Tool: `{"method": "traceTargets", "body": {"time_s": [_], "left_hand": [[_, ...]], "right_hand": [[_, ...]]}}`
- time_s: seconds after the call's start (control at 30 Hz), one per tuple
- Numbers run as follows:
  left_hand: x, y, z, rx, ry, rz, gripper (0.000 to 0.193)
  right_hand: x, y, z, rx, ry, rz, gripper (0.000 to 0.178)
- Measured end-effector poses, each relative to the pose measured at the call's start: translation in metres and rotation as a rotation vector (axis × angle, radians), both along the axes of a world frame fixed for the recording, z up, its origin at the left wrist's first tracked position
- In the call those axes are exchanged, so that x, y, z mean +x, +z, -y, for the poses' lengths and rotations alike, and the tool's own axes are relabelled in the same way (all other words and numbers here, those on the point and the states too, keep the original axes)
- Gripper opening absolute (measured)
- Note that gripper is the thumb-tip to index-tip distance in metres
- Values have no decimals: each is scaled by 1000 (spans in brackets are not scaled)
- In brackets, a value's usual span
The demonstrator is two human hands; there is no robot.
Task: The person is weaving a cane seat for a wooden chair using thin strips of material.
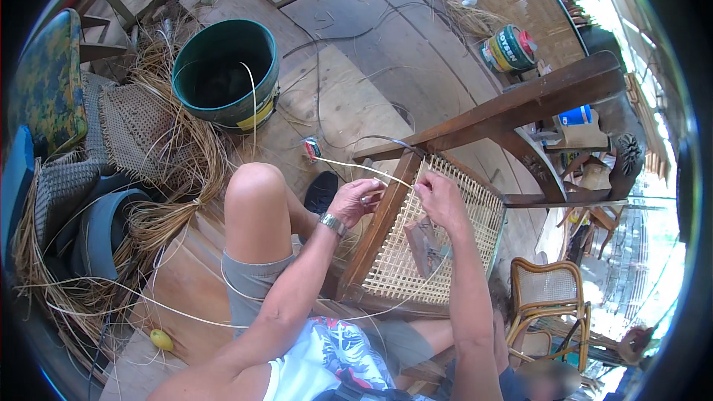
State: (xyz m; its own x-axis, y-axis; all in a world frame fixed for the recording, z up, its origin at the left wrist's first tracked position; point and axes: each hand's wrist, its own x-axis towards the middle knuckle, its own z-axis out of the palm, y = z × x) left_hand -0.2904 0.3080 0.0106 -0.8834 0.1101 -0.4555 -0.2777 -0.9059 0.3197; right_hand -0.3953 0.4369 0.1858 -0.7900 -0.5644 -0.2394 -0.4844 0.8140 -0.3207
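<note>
A dark wooden chair lies tipped in front of me, its wooden seat frame (388,217) filled with a pale woven cane seat (394,256). My right hand (440,197) is over the weave near its far edge, thumb and fingers pinched on a pale cane strand (349,164) that runs off to the left. Wearing a metal watch (333,224), my left hand (358,200) is at the frame's left rail with fingers curled; what they hold is hard to make out. A small brown wooden block (423,246) rests on the weave below my right hand.
A green bucket (215,109) stands at the left beside bundled cane strands (167,223). A small can (310,148) lies beyond my knee, and a paint tub (509,49) sits far right. Near right are a rattan chair (548,286) and another person (549,380). A yellow fruit (161,339) lies near left.
</note>
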Motion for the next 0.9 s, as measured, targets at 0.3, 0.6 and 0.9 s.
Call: {"method": "traceTargets", "body": {"time_s": [0.3,0.6,0.9], "left_hand": [[-8,-8,-20,453,283,-19,11],[-12,-19,-26,26,77,-9,26],[-18,-32,-25,-843,95,-198,28]], "right_hand": [[2,-9,-4,-37,-11,-8,19],[2,2,5,-55,-41,59,14],[10,-7,8,77,162,-206,15]]}}
